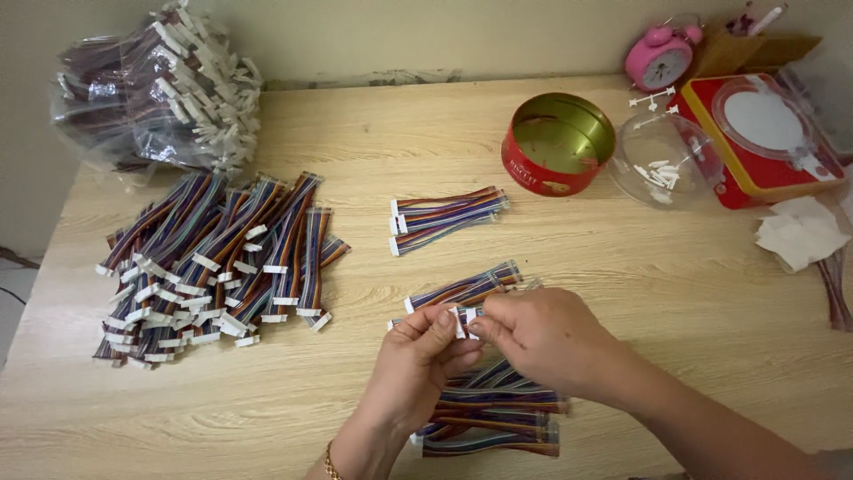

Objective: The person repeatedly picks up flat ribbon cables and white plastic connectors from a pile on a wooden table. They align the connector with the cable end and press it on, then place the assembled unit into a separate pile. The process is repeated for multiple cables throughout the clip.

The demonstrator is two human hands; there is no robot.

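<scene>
Wooden table carries the work. Left hand and right hand both pinch one white connector of a coloured ribbon cable. Far left of this grip lies a big pile; just below it, a smaller stack waits.

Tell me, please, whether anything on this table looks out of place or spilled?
Little stands out: two small white plastic pieces lie loose on the table, outside the clear bowl holding similar bits. Cable bundles sit in piles.
</scene>
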